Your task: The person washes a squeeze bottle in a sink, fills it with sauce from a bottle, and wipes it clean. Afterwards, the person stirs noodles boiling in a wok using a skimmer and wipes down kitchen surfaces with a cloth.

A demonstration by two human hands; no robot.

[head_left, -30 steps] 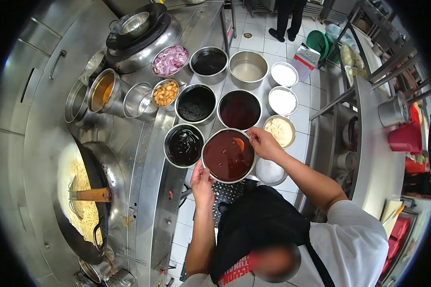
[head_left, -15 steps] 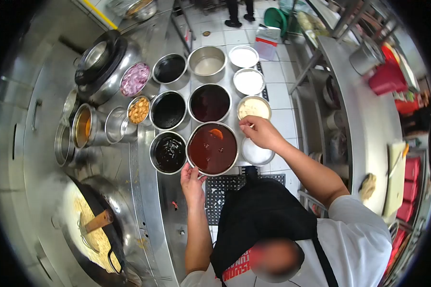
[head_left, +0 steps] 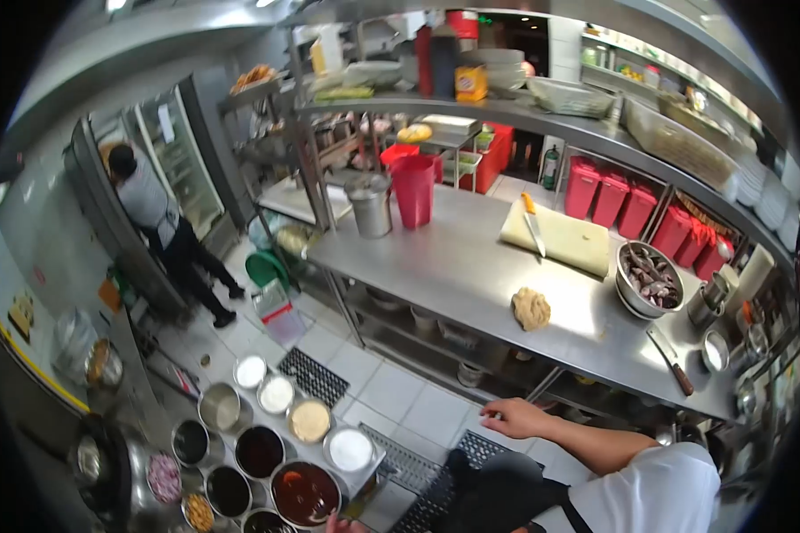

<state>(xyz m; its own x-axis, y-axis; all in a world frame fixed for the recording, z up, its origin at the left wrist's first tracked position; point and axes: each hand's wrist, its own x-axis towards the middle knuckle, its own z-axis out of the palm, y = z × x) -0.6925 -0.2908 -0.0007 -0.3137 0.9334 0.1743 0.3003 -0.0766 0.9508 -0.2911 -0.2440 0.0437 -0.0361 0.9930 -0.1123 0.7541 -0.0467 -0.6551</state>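
Note:
At the bottom edge, my left hand (head_left: 345, 526) is mostly cut off; its visible fingers are at the rim of a round metal pot of red-brown sauce (head_left: 304, 494). An orange piece floats in that sauce. My right hand (head_left: 514, 419) hovers over the floor between the two work surfaces, fingers loosely bent and slightly apart, with nothing visible in them. Nearest it among the containers are a bowl of white granules (head_left: 349, 449) and a bowl of cream-coloured powder (head_left: 310, 420). Pots of dark liquid (head_left: 260, 451) stand beside the sauce.
A steel counter (head_left: 444, 266) holds a cutting board (head_left: 556, 235) with a knife (head_left: 534, 222), a crumpled tan cloth (head_left: 532, 309), a colander of dark pieces (head_left: 649, 280) and a red jug (head_left: 414, 191). A person (head_left: 156, 213) stands at an open fridge. Black mats (head_left: 315, 377) lie on the floor.
The view has swung up and to the right, bringing the counter and the fridge into sight. My right hand has moved off the cream-coloured powder. My left hand stays by the sauce pot.

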